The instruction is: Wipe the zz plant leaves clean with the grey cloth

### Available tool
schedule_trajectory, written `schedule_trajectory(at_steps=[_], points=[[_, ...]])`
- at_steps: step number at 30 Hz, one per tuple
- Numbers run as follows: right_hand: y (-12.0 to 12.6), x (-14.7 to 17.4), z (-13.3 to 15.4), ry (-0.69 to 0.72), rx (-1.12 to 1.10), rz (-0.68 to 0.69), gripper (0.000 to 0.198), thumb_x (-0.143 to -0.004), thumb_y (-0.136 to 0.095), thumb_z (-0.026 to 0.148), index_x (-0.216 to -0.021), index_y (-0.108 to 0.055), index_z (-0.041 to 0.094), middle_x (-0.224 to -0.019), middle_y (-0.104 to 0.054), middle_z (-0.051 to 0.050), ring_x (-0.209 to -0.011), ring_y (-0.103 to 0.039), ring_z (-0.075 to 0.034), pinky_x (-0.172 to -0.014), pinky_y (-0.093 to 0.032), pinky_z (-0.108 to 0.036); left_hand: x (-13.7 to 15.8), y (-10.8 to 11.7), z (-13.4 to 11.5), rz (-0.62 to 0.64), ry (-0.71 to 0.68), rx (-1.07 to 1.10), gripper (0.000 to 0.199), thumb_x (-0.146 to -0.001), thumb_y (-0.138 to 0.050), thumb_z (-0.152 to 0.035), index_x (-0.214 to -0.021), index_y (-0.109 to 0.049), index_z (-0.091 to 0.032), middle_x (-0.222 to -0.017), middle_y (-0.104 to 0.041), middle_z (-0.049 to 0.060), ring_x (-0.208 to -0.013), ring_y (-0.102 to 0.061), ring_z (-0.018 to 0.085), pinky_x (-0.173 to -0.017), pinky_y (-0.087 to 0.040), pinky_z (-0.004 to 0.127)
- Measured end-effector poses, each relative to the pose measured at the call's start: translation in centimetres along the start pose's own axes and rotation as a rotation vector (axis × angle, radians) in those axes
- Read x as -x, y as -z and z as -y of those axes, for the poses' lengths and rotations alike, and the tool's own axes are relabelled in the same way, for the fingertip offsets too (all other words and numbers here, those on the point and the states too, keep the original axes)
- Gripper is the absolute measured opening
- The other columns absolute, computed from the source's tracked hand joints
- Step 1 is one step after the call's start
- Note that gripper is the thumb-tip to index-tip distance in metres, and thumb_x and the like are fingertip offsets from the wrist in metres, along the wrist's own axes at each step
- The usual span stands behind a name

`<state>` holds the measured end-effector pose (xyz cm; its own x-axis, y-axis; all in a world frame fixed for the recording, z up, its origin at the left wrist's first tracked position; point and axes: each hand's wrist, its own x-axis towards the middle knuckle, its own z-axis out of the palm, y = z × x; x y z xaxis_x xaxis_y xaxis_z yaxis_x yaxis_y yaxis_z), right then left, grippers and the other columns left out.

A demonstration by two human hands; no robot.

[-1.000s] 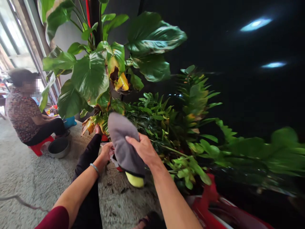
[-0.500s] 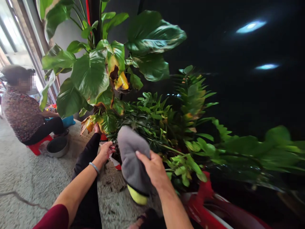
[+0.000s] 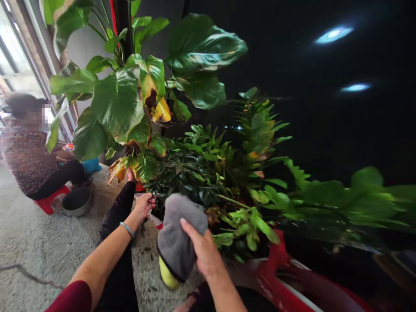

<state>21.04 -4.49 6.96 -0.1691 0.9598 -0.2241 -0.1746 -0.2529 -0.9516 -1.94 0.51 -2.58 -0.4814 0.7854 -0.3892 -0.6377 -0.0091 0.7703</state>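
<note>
My right hand [image 3: 205, 253] grips a grey microfibre cloth [image 3: 182, 236], with the thumb pressed on top. Black edging and a yellow-green underside show at its lower end. Left of the cloth, my left hand [image 3: 143, 206] reaches to the base of the plants, its fingers curled in. Whatever they hold, if anything, is too small to make out. Beside those fingers shows a white and red edge [image 3: 159, 225]. Dense small-leaved plants [image 3: 185, 169] rise just beyond both hands. A large-leaved plant [image 3: 118, 102] towers behind, some leaves yellow and brown.
My outstretched leg [image 3: 118, 208] lies along the left arm. Farther left, a person [image 3: 29, 151] sits on a red stool [image 3: 50, 199] near a grey basin [image 3: 77, 202]. A red object with white trim [image 3: 279, 268] stands lower right. A dark glossy surface [image 3: 308, 117] backs the plants.
My right hand has lowered the cloth and brought it slightly left, and the cloth looks more bunched. My left hand stays at the plant base. The view has shifted slightly.
</note>
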Motion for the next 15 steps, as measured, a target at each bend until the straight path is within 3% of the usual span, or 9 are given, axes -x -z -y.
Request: schedule_trajectory(at_steps=[3, 5, 7, 11, 13, 15], points=[[-0.4, -4.1, 3.9, 0.093, -0.051, -0.173, 0.048, -0.056, -0.082, 0.042, -0.096, -0.07, 0.02, -0.098, -0.077, -0.007, -0.103, -0.069, -0.028, -0.087, -0.055, -0.036, 0.2, -0.5, 0.2, -0.003, 0.009, 0.005, 0.011, -0.08, -0.067, -0.016, -0.081, -0.056, -0.014, -0.078, -0.069, 0.007, -0.053, -0.06, 0.012, -0.052, -0.051, 0.025], [-1.0, -6.7, 4.8, 0.024, -0.049, -0.265, 0.043, -0.057, -0.077, 0.041, -0.093, -0.068, 0.019, -0.093, -0.077, -0.007, -0.099, -0.069, -0.027, -0.081, -0.057, -0.036, 0.4, -0.8, 0.2, 0.002, 0.013, 0.013, 0.012, -0.08, -0.067, -0.015, -0.083, -0.056, -0.015, -0.077, -0.068, 0.007, -0.053, -0.06, 0.013, -0.054, -0.052, 0.026], [-1.7, -7.2, 3.8, -0.082, -0.026, -0.263, 0.038, -0.055, -0.075, 0.038, -0.086, -0.068, 0.018, -0.083, -0.076, -0.008, -0.093, -0.07, -0.029, -0.074, -0.058, -0.038, 0.4, -0.9, 0.2, 0.012, 0.017, 0.018, 0.013, -0.079, -0.068, -0.016, -0.083, -0.056, -0.015, -0.077, -0.068, 0.007, -0.053, -0.06, 0.012, -0.056, -0.052, 0.027], [-1.8, -1.7, -1.8, -0.173, 0.034, -0.093, 0.034, -0.047, -0.079, 0.034, -0.074, -0.071, 0.016, -0.074, -0.076, -0.01, -0.084, -0.072, -0.034, -0.073, -0.057, -0.042, 0.0, -0.1, 0.2, 0.012, 0.026, -0.014, 0.016, -0.078, -0.071, -0.021, -0.085, -0.058, -0.014, -0.081, -0.068, 0.007, -0.056, -0.059, 0.011, -0.058, -0.05, 0.026], [-0.2, 2.3, -4.4, -0.169, 0.114, 0.066, 0.037, -0.053, -0.079, 0.042, -0.08, -0.073, 0.016, -0.083, -0.077, -0.01, -0.09, -0.072, -0.033, -0.082, -0.055, -0.041, 0.0, 0.7, 0.7, 0.009, 0.049, -0.063, 0.018, -0.079, -0.071, -0.025, -0.089, -0.061, -0.015, -0.087, -0.069, 0.007, -0.059, -0.058, 0.011, -0.06, -0.049, 0.025], [2.9, 5.6, -6.0, -0.191, 0.14, 0.095, 0.045, -0.056, -0.08, 0.045, -0.09, -0.074, 0.017, -0.096, -0.078, -0.01, -0.101, -0.07, -0.033, -0.089, -0.054, -0.04, 0.3, 1.4, 1.5, 0.02, 0.095, -0.11, 0.022, -0.078, -0.072, -0.029, -0.093, -0.063, -0.015, -0.092, -0.07, 0.008, -0.064, -0.059, 0.012, -0.064, -0.049, 0.025]])
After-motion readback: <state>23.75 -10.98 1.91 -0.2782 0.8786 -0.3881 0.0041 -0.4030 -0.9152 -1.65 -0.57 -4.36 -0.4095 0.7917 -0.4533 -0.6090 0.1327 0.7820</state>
